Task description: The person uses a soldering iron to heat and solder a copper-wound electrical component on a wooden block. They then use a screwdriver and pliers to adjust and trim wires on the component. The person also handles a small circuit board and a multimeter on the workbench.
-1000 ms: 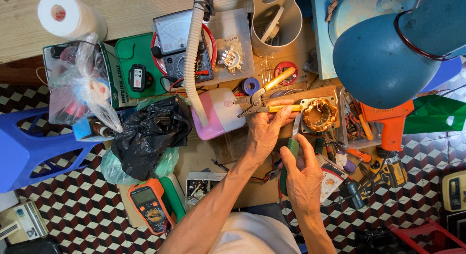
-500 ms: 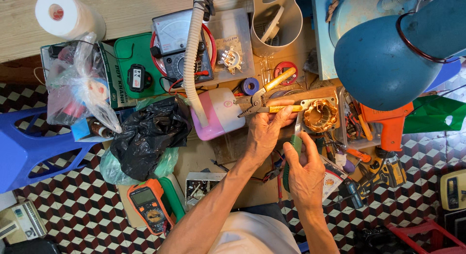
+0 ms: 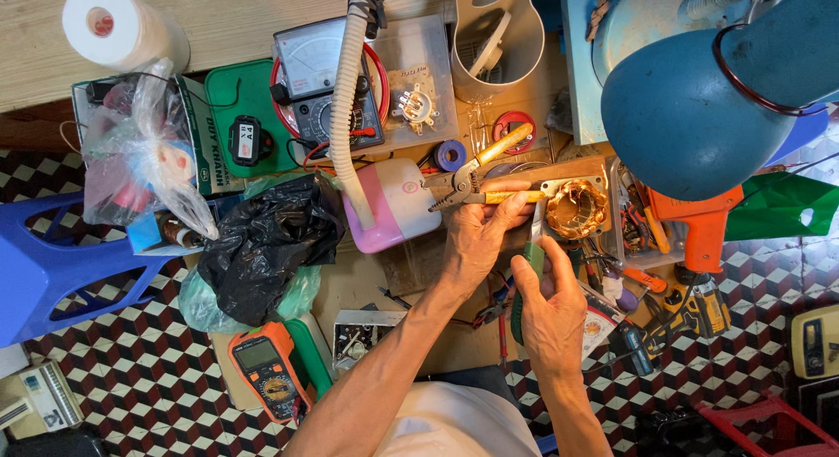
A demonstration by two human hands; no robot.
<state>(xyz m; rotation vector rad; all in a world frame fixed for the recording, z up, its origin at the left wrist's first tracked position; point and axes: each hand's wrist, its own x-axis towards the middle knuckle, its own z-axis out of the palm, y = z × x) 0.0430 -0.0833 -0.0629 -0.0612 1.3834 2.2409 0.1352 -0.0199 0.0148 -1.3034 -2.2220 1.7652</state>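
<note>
Checkered red, black and white floor tiles are seen beneath a cluttered wooden workbench, where a copper-wound coil in its metal frame is set just right of the left hand, above the right hand. Yellow-handled pliers are clasped in the left hand's fingers, while a green-handled screwdriver is gripped in the right fist, its shaft reaching the coil's frame. Around them are seen a crumpled black plastic bag, an orange multimeter and a white paper roll.
</note>
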